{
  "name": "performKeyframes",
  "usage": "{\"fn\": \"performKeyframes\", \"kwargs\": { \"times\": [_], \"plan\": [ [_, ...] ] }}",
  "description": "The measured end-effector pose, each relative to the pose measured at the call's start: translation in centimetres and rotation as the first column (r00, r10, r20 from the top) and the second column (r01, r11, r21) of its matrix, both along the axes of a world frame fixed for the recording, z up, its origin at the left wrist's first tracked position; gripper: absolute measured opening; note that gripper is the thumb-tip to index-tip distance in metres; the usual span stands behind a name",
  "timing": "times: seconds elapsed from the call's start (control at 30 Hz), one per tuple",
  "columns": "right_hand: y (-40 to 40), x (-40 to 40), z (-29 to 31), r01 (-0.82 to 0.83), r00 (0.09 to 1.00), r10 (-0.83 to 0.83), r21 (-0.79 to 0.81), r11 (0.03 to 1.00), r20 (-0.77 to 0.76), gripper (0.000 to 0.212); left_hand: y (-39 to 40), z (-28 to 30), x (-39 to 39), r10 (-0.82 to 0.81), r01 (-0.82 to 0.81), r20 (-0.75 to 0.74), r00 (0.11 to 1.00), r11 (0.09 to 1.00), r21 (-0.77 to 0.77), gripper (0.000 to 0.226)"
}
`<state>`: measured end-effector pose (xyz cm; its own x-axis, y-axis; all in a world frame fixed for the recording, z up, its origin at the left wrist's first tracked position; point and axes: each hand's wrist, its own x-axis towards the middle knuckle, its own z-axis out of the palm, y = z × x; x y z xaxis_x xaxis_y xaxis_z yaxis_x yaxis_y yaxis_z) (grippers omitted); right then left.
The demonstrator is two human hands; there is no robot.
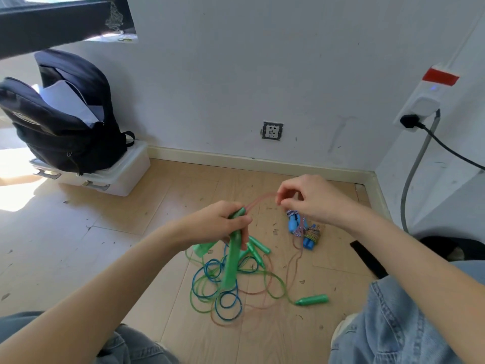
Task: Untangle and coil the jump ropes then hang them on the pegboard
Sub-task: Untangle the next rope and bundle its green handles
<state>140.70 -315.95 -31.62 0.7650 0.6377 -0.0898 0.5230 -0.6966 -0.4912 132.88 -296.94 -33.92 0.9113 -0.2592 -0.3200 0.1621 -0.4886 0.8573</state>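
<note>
Jump ropes (225,287) lie in a loose tangle on the wooden floor (162,206) between the person's knees, green, blue and reddish cords looping over one another, with denim-clad legs (393,324) framing them at the bottom edge. One green handle (312,300) rests on the boards at the right of the tangle, apart from the loops, joined to them by a green cord. Above the tangle, the left hand (223,224) is wrapped round a long green handle (232,256), held nearly upright with its lower end hanging over the coils; more green handles (258,248) lie on the floor just behind it. From the top of the held handle a reddish cord (262,198) arcs up and across to the right hand (312,198), whose thumb and forefinger pinch it, the other fingers loosely curled. The same cord drops down from that hand toward the floor. Below and just beyond the right hand sits a separate bundle of blue handles with braided rope (304,231), apart from the green tangle. Farther back on the left, a dark backpack (68,114) stands open on a white plastic box (115,174) against the wall. A wall socket (272,131) is set low in the white wall (262,61) above the skirting board. On the right wall, a white power strip (422,101) carries a black plug with a cable trailing down.
</note>
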Motion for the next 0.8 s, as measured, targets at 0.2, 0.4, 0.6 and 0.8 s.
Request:
{"fn": "performKeyframes", "kwargs": {
  "times": [0.2,0.4,0.6,0.8],
  "plan": [
    [1.1,-1.4,0.2,-0.156,0.927,0.202,0.166,0.974,-0.315,0.008,-0.9,0.5,-0.5,-0.076,0.072,-0.037,0.996,0.993,-0.093,0.021],
    [0.3,-0.2,0.4,-0.066,0.986,0.074,0.058,0.996,-0.151,0.006,0.4,0.1,-0.7,-0.091,0.077,-0.196,0.976,0.994,-0.08,0.013],
    [-0.3,-0.1,0.4,-0.13,0.969,0.118,-0.039,0.991,-0.219,0.008,1.3,0.1,-0.3,0.008,-0.014,-0.193,0.981,0.999,-0.028,0.014],
    [0.5,-0.7,-0.1,-0.191,0.959,0.183,-0.015,0.981,-0.217,0.021,1.3,0.3,-0.3,-0.006,0.009,-0.173,0.985,1.0,0.014,0.015]
  ]
}}
